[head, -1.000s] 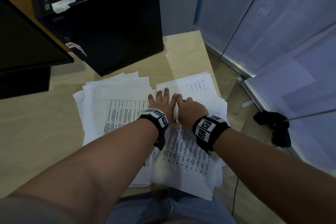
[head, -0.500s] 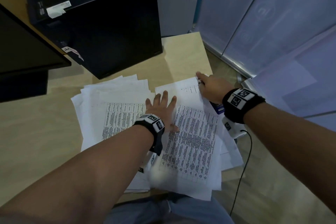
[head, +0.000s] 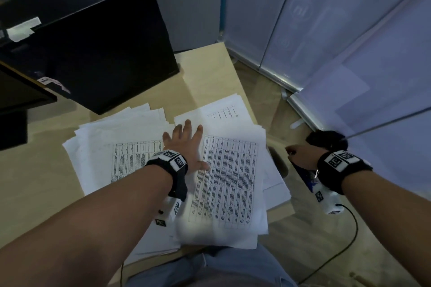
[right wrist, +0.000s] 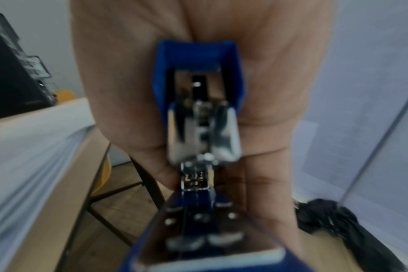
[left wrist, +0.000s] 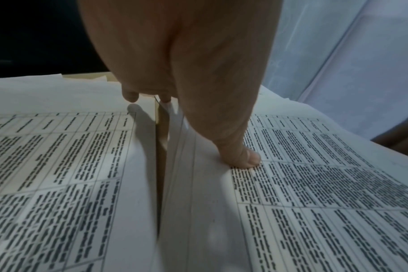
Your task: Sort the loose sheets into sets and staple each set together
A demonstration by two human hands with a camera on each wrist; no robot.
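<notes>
Sheets (head: 224, 177) lie in two overlapping piles on the desk (head: 42, 184), right pile hanging over the near edge. Left hand (head: 186, 144) flat on the seam between the piles, fingers straight and slightly spread, thumb (left wrist: 247, 158) pressing the right pile's printed table. Right hand (head: 300, 155) off the desk's right edge, apart from the paper, fingers curled round a blue stapler (right wrist: 200, 132). Black computer tower (head: 93, 37) stands at the far left.

Left hand (head: 186, 147) flat, fingers spread, palm down, arm extended forward. Right hand (head: 300, 155) out right, fingers curled round stapler (right wrist: 200, 128).
</notes>
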